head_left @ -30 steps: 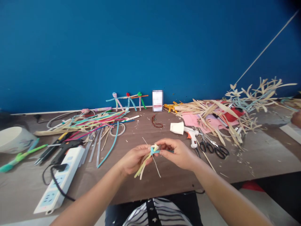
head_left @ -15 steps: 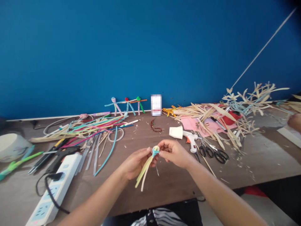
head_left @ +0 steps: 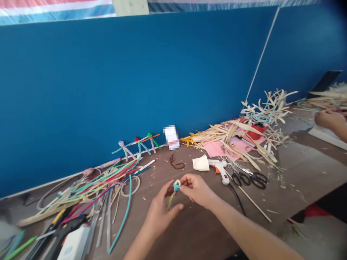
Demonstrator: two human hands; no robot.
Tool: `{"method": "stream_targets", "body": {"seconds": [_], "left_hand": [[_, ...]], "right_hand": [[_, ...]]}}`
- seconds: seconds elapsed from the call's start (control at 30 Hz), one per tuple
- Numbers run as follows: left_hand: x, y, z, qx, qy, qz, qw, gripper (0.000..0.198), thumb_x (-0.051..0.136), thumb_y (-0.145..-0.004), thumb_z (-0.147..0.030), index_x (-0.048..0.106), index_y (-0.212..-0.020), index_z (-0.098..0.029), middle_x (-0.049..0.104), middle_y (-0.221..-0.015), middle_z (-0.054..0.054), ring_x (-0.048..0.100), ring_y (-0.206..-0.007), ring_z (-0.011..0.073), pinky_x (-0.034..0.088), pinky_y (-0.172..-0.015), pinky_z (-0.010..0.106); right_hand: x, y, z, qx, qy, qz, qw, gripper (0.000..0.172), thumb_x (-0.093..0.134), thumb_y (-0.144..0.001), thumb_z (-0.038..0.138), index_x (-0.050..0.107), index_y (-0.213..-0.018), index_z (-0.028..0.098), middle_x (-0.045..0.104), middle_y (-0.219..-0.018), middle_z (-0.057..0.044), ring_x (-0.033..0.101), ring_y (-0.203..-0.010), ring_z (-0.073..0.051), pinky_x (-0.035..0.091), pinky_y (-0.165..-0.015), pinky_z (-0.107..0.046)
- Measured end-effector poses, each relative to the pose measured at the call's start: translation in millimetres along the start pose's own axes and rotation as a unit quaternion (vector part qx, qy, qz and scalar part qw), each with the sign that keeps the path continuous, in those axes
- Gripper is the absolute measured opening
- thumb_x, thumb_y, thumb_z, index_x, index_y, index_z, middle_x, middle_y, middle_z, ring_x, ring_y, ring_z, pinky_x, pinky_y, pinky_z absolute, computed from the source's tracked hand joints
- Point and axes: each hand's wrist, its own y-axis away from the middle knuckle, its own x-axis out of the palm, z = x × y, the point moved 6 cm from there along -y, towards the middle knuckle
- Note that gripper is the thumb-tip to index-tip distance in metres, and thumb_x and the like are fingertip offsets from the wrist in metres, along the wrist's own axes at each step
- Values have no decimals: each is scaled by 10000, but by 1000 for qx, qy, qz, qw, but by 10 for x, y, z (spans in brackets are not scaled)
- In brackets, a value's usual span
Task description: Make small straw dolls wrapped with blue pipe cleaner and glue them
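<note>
My right hand pinches a small pipe-cleaner piece between thumb and fingertips. The piece has a pale yellow loop at the top and a blue band wound round its neck. Its pale yellow strands hang down, partly hidden by my left hand. That hand is open around the strands, its thumb stretched apart from the fingers. The left fingertips lie close to the loop; whether they touch it I cannot tell.
Pipe-cleaner figures lean on the blue wall. Loose pipe cleaners lie left. A white glue gun, scissors, bead string and pale strips lie to the right. Another person's hand is at far right.
My view has tilted and swung to the right. My left hand has loosened from the strands and its thumb has spread away. My right hand keeps its pinch at the loop.
</note>
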Motion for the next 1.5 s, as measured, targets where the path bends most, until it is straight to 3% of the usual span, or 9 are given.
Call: {"method": "stream_targets", "body": {"seconds": [0.13,0.27,0.5,0.8,1.07,1.27,1.5], "left_hand": [[13,-97,50,8,-1,-58,998,282,544,-710,-250,546,-979,-165,642,-906,74,588,-840,189,422,-798,305],[12,-120,84,-11,57,-67,996,260,561,-710,-292,589,-921,-143,653,-860,76,593,-781,183,443,-715,269],[35,-100,178,-61,191,-25,979,252,589,-701,-301,603,-884,-128,646,-683,36,561,-649,131,398,-647,220],[127,-83,189,-134,340,40,930,204,621,-677,-309,579,-771,-133,608,-574,16,508,-513,89,330,-514,175],[173,-56,290,-142,357,82,920,175,600,-704,-292,577,-762,-128,604,-556,8,431,-420,54,302,-498,178],[210,-46,287,-151,368,99,912,180,602,-701,-291,579,-750,-119,598,-550,6,402,-391,42,296,-489,182],[180,-40,220,-152,334,46,929,212,601,-696,-327,547,-774,-137,605,-569,8,460,-447,70,286,-471,176]], "right_hand": [[14,34,39,-11,-10,-20,1000,44,544,-685,184,531,-706,147,507,-551,44,376,-364,-27,308,-357,-152],[23,73,53,-2,-27,-3,1000,112,563,-688,238,552,-754,148,530,-563,36,383,-379,-37,300,-355,-157],[31,97,192,-67,10,46,997,147,526,-737,260,606,-767,141,645,-676,-31,544,-588,-107,384,-516,-195],[-20,-5,104,-71,24,42,996,206,600,-683,309,582,-797,138,545,-592,21,449,-495,-65,350,-465,-175],[11,0,145,-91,47,121,987,270,556,-720,326,617,-897,132,601,-699,-21,516,-605,-105,399,-564,-212],[63,17,138,-78,-17,163,983,258,558,-719,325,609,-884,132,624,-758,-30,558,-694,-130,422,-668,-246],[-25,-1,101,-36,7,65,997,155,595,-686,269,541,-757,143,509,-558,45,406,-457,-45,332,-450,-159]]}}
